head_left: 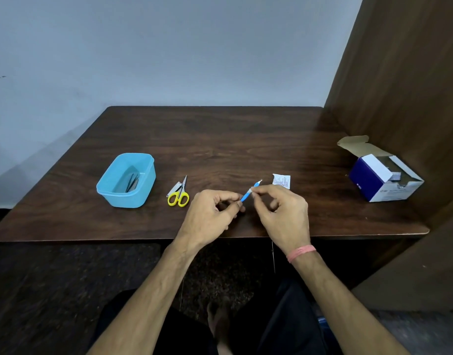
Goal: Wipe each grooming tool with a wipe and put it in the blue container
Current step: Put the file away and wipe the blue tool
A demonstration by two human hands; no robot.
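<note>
Over the counter, our left hand and right hand pinch a blue-handled tool mid-wipe. Dark tools already lie in the blue container, far left; yellow scissors and clippers await wiping.

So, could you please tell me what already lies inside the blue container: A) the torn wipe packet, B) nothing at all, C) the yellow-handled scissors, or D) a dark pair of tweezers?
D: a dark pair of tweezers lies on the floor of the blue container, while the yellow-handled scissors and the torn wipe packet lie on the table.
</note>
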